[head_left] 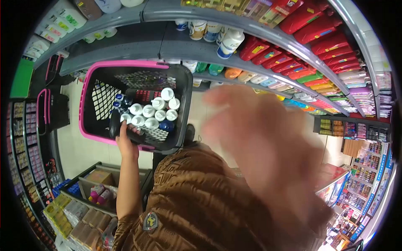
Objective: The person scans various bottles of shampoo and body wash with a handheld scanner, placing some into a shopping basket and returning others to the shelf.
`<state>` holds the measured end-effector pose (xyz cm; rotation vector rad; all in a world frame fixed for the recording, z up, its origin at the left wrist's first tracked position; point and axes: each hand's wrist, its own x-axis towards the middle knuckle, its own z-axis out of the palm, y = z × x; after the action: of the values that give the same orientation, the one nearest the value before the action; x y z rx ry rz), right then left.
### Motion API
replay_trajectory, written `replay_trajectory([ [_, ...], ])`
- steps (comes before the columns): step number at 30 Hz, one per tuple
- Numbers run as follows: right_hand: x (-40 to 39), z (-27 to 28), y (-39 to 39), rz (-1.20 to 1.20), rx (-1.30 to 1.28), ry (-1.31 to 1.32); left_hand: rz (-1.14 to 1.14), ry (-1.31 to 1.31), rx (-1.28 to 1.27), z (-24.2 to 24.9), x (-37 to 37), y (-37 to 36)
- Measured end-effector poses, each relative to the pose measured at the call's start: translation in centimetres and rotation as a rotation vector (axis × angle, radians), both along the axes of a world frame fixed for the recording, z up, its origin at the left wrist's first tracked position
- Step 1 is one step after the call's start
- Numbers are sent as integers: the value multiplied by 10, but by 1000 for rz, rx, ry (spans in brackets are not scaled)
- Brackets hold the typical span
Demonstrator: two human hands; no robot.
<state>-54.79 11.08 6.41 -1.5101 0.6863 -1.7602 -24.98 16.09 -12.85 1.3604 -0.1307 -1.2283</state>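
Observation:
A black shopping basket [187,94] with a pink edge stands left of centre. Inside it, several upright bottles [148,111] with white tops crowd together, along with dark blue bottles [166,125]. My left hand [129,131] reaches over the near rim, its fingers closed around a black handle [114,124] of the basket, close beside the bottles. Part of that grip is hidden by the hand. My right hand [259,129] is raised close to the camera, right of the basket. Motion smears its fingers, and nothing in it can be made out.
Shelves [201,50] curve across the far side, holding a white bottle [230,44] and several red packs [268,54]. Another black basket [52,111] stands at left. A bin with a cardboard box [100,177] and wrapped packs [86,217] lie at lower left.

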Motion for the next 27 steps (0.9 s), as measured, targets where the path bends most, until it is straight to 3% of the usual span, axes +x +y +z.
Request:
replay_trajectory([
  [2, -15, -1, -16, 18, -128, 18, 4, 52, -70, -6, 7, 3],
  [3, -33, -55, -44, -150, 27, 74, 32, 70, -37, 1, 5, 2],
  [5, -58, -135, -94, -389, 654, -55, 47, 124, -29, 8, 4, 6],
  [7, -102, -211, -141, -780, 438, 362, 48, 154, -36, 13, 7, 14],
  [10, -144, -249, -197, -993, 545, 628, 22, 193, -44, 16, 15, 22],
  [13, -147, -225, -226, -762, 448, 597, -33, 200, -36, 22, 20, 27],
  [14, -147, -222, -233, -758, 445, 589, -30, 192, -41, 24, 22, 27],
  [16, -145, -221, -239, -804, 714, 615, -131, 254, -22, 32, 26, 29],
  [18, -143, -219, -231, -871, 685, 630, -151, 290, -20, 38, 31, 26],
  [20, -137, -214, -201, -878, 756, 555, -212, 547, -67, 44, 37, 22],
  [21, -132, -221, -182, -914, 591, 445, -253, 621, -80, 45, 39, 18],
  [22, -128, -214, -163, -929, 591, 449, -265, 630, -77, 47, 40, 12],
  [24, -114, -181, -118, -873, 546, 189, -390, 683, -92, 48, 43, 0],
  [26, -94, -134, -70, -927, 634, 282, -496, 733, -107, 41, 49, -12],
  [27, -90, -128, -51, -810, 557, 140, -549, 735, -95, 39, 50, -19],
])
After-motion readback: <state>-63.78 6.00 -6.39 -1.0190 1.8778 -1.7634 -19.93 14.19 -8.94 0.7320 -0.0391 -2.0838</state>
